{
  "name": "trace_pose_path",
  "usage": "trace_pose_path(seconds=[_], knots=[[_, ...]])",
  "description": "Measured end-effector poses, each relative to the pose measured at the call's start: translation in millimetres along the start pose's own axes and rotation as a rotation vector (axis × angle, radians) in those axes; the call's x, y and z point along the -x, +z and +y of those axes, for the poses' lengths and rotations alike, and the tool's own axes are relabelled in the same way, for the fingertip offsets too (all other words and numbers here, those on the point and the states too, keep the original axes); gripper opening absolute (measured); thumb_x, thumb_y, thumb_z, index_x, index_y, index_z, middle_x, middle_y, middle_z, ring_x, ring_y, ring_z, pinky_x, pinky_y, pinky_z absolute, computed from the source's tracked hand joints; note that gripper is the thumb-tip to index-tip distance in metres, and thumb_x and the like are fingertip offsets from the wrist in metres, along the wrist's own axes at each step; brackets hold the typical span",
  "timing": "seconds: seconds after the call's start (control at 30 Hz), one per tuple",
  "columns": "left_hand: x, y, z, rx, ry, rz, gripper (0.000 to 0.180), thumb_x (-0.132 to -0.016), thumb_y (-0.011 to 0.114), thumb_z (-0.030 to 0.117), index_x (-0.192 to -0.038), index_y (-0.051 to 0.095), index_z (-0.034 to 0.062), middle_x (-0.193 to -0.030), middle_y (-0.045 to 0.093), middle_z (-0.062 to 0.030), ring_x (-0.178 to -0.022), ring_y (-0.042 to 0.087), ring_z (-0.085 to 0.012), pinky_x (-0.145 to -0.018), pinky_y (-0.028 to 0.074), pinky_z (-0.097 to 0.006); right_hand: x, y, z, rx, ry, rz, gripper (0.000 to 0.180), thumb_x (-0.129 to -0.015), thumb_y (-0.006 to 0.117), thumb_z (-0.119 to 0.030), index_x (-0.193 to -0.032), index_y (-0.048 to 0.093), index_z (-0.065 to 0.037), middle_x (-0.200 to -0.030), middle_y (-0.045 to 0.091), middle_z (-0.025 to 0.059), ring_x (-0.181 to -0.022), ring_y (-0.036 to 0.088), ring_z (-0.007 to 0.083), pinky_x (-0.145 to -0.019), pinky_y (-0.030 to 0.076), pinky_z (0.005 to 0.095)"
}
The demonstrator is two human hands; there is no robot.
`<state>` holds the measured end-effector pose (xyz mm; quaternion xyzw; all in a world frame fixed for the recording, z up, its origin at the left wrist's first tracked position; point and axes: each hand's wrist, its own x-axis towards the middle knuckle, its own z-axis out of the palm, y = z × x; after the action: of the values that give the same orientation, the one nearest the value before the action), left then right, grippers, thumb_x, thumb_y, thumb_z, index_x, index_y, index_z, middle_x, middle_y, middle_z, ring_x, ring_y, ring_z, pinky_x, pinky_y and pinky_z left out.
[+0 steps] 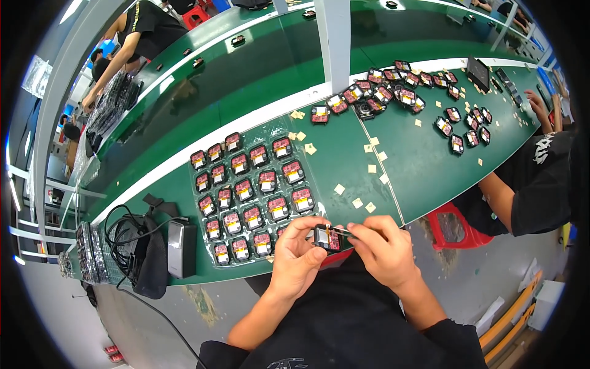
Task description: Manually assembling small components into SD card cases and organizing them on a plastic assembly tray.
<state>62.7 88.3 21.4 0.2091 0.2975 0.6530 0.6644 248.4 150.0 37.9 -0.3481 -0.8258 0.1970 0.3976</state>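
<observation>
My left hand (295,264) holds a small black plastic housing with a red circuit board (327,240) in it, pinched between thumb and fingers at the table's front edge. Thin tweezers (342,231) are gripped in my right hand (388,253), their tips at the upper side of the housing. What the tips hold, if anything, is too small to tell. Just left of my hands, a clear plastic tray (276,130) carries rows of similar black housings with red boards, each with a white and yellow patch.
Small cream squares (339,189) lie scattered on the green table (405,178). More housings (375,92) are heaped at the back right. A power bank (180,249) and black cables (126,237) sit left. A grey post (334,49) rises behind. Co-workers sit right and far left.
</observation>
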Motion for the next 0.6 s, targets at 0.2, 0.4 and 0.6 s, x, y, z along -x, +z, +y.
trace_pose_path(seconds=[0.2,0.4,0.6], knots=[[1.8,2.9,0.8,-0.009,-0.010,-0.002,0.055,-0.085,0.084,0.010,-0.130,0.054,-0.0002,-0.129,0.057,-0.0102,-0.119,0.059,-0.0208,-0.102,0.050,-0.035,-0.9,6.0,0.7,0.069,-0.076,0.102,0.028,-0.072,0.084,0.003,-0.098,0.075,-0.003,-0.084,0.061,0.0060,-0.059,0.061,0.0181,-0.050,0.048,0.0300],[3.0,-0.9,-1.8,-0.023,-0.005,-0.012,0.055,-0.087,0.083,0.010,-0.132,0.053,-0.0006,-0.131,0.058,-0.0122,-0.119,0.059,-0.0209,-0.102,0.050,-0.035,2.5,8.4,0.9,-0.079,0.031,0.101,0.023,-0.075,0.083,0.003,-0.097,0.076,-0.002,-0.083,0.064,0.0072,-0.061,0.062,0.0179,-0.051,0.048,0.0294],[3.3,-1.6,-1.8,-0.043,0.004,-0.005,0.053,-0.088,0.081,0.008,-0.132,0.053,-0.0006,-0.135,0.058,-0.0151,-0.122,0.060,-0.0218,-0.102,0.051,-0.033,2.3,7.0,-1.9,-0.183,0.143,0.048,0.020,-0.077,0.081,0.005,-0.095,0.076,0.000,-0.086,0.068,0.0093,-0.065,0.066,0.0189,-0.056,0.052,0.0299]])
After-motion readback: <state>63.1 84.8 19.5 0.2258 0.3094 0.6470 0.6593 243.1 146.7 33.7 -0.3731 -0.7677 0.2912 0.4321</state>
